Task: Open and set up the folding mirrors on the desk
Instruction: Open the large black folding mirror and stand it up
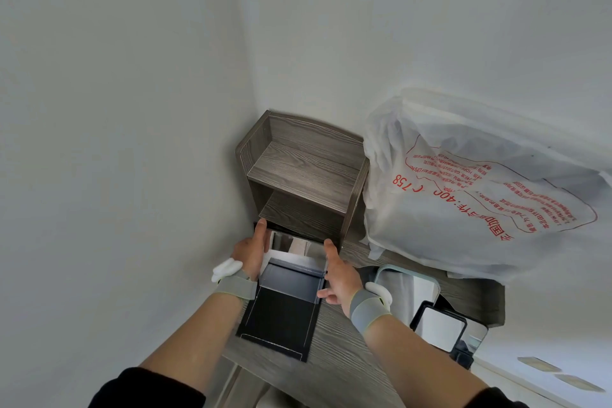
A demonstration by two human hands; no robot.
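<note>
A: Starting at nine o'clock, what do we have?

B: Our left hand (pixel 250 250) grips the left edge of the mirror (pixel 288 243), thumb up along the side, fingers hidden behind it.

A: And the mirror itself?

B: It stands tilted at the middle of the desk (pixel 334 361), just in front of the shelf (pixel 298 169), with its black cover (pixel 278 321) folded out flat toward six o'clock.

A: At three o'clock?

B: Our right hand (pixel 339 278) lies loosely open against the mirror's right edge, thumb up, nothing clasped. Beyond it, at four o'clock, two other mirrors (pixel 438 329) lie near the desk edge, and a plastic bag (pixel 470 189) sits at two o'clock.

A: What could go wrong, in our judgement?

B: If we let go before the prop seats, the panel may fall flat. A right elbow swinging back could knock the other mirrors off.
</note>
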